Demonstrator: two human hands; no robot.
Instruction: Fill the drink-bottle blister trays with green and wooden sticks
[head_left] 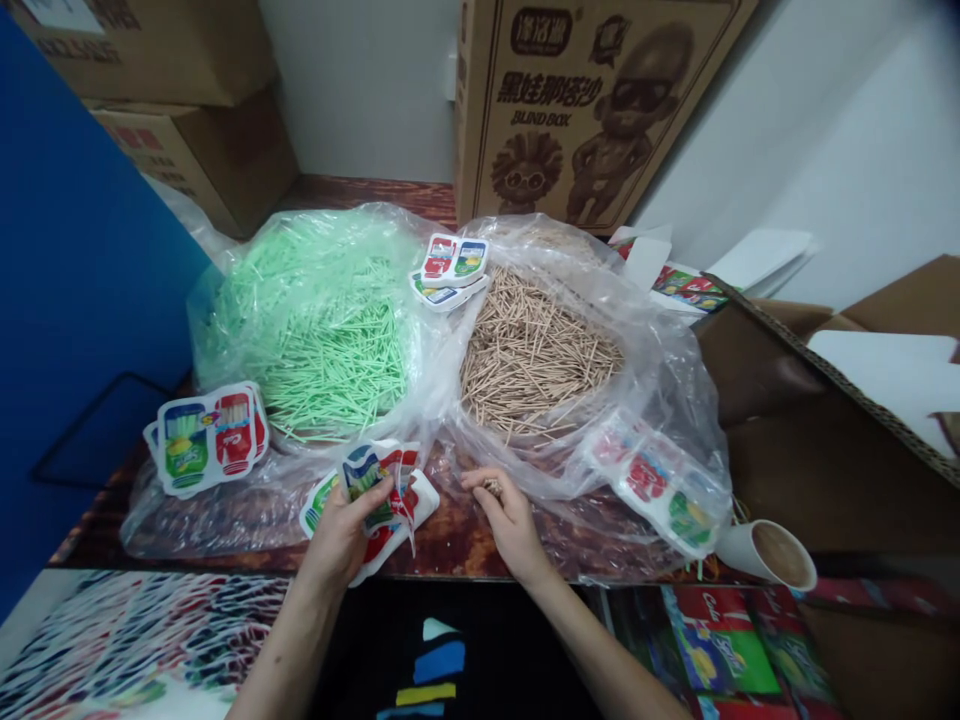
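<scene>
My left hand (346, 525) grips a small printed packet (366, 470) with green and red panels, thumb across its front. Under it on the table lie more packets (426, 497) of the same kind, partly covered by the hand. My right hand (510, 515) is closed with fingertips together around a few short brown sticks (493, 487), mostly hidden by the fingers. Just beyond it, an open clear bag holds a heap of brown sticks (540, 345). To the left, another clear bag holds light green sticks (337, 370).
Stacked packets lie at the left (187, 445), between the bags (454, 260) and on plastic at the right (649, 480). A paper cup (772, 555) tilts at the table's right edge. Cardboard boxes (547, 110) stand behind; an open carton (847, 430) is at the right.
</scene>
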